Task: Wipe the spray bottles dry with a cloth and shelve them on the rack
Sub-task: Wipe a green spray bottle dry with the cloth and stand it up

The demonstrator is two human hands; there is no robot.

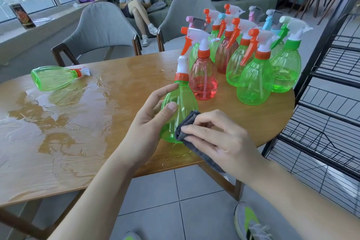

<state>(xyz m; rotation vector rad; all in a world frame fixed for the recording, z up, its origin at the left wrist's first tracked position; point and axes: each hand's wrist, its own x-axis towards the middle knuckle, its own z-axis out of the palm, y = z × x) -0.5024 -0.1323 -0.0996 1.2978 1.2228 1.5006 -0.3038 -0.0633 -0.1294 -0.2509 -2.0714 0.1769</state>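
Left grip (153,112) wraps the green spray bottle (180,109), held over the near edge of the wet surface (78,132); right grip (216,136) pinches the grey cloth (185,128) against its base. More bottles (253,76) stand just beyond, beside the black rack (331,87).

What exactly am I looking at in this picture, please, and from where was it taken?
There is no machine here: a person wears a wide-angle camera on the head, so you look forward and down at their own two bare hands. The left hand holds a green spray bottle in its grip, just above the wooden table. The right hand presses a folded dark grey cloth against the bottle's side to wipe it. A cluster of green and red spray bottles stands upright further back. One more green bottle lies on its side beside a puddle of water. The black wire rack at right is where they go.
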